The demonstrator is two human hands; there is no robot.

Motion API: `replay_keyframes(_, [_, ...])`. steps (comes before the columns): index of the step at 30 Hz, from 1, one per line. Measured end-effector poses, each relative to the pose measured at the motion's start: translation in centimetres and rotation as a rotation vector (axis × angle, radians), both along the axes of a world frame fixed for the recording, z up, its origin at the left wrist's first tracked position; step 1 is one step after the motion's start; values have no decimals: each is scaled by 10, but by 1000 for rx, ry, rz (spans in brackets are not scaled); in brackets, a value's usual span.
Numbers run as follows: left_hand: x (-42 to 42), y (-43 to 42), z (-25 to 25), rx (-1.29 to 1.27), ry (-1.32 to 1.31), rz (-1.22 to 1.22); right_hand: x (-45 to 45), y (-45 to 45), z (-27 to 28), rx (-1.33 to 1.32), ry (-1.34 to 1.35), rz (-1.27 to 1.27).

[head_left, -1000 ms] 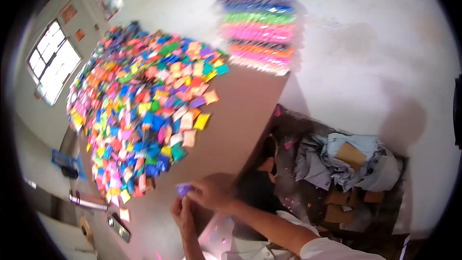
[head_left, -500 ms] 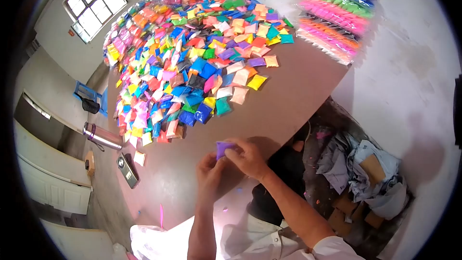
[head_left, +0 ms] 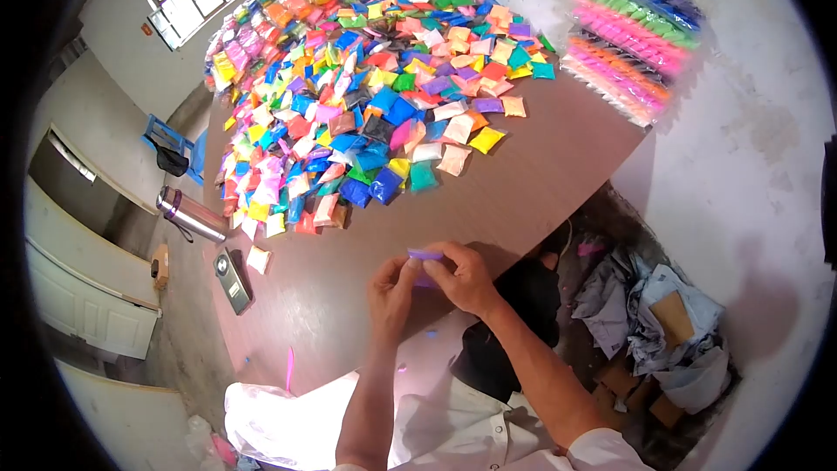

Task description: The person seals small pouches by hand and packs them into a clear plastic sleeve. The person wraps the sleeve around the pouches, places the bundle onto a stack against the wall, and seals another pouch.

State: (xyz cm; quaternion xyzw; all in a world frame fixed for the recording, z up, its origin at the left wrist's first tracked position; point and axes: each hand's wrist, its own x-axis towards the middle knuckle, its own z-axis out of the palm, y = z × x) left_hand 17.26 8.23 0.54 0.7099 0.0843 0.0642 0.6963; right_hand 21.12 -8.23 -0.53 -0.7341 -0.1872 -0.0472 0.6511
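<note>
A small purple packet [head_left: 425, 255] is held above the near part of the brown table [head_left: 514, 201]. My left hand [head_left: 391, 293] pinches its left side between thumb and fingers. On its right side, my right hand [head_left: 466, 280] grips it the same way, the thumbs close together. The packet is tilted so that mostly its upper edge shows, and fingers hide part of it. Beyond my hands spreads a large heap of colourful packets [head_left: 357, 105]. Closest to my hands on the heap's near edge are blue packets [head_left: 384, 185] and a teal packet [head_left: 423, 176].
A phone [head_left: 231, 281] and a steel flask [head_left: 192, 215] stand at the left edge. Strips of coloured packets [head_left: 632, 35] lie at the back right. A pink strip [head_left: 289, 370] rests near the front. Crumpled bags [head_left: 654, 323] and cardboard fill the space at right below the table.
Both hands have tilted the purple packet, so its flat face has turned to show mostly its edge. My view has shifted slightly.
</note>
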Motion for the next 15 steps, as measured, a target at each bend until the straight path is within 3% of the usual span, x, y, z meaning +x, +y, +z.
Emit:
replay_keyframes(6, [-34,-3,18,-174,88,-70,-37,-26,8,113,252,140])
replay_keyframes(11, [-79,-3,21,-165,116,-103,-65,-52,-4,340,411,31])
replay_keyframes(13, [-95,-2,20,200,184,-300,-73,-58,-8,403,421,-14])
replay_keyframes(15, [-104,-8,25,312,99,-343,-76,-59,-14,390,426,-57])
